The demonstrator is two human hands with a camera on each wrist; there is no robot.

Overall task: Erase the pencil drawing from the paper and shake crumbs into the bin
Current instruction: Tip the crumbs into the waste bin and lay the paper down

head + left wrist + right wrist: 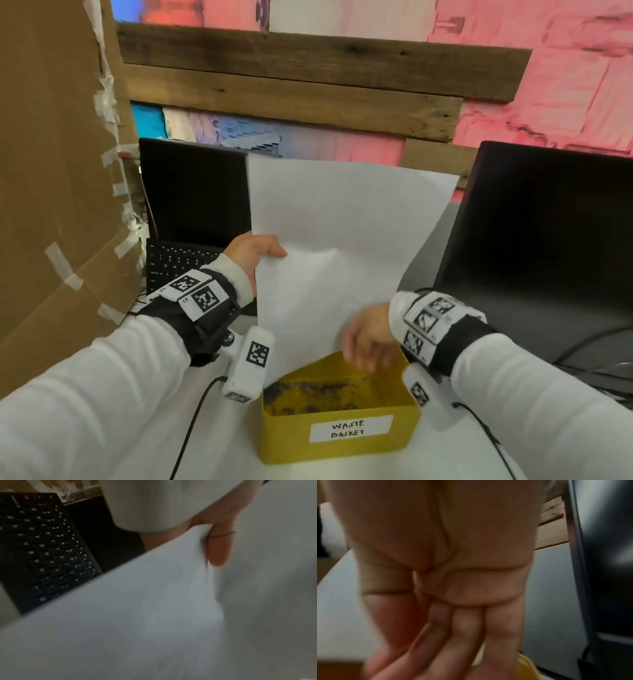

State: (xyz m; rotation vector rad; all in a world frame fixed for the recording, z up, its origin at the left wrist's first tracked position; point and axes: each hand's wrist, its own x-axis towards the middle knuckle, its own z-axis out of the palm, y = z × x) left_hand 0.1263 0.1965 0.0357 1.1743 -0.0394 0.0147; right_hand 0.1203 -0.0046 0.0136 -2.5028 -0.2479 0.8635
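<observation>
The yellow bin (339, 431) holds dark crumbs (308, 389). The left hand (253, 255) pinches the paper (335, 240) above it; the right hand (368, 339), fingers loosely extended, touches the paper's lower edge.

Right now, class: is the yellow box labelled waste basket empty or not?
Not empty: dark crumbs cover the floor of the yellow waste basket box, seen from the head view.

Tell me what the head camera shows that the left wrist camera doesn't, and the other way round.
Only the head view shows the yellow box labelled waste basket with dark crumbs inside, the right hand blurred above it, and the black monitor. Only the left wrist view shows a thin band on one finger behind the sheet. Both show the left hand gripping the white paper sheet by its edge, and the black keyboard.
</observation>
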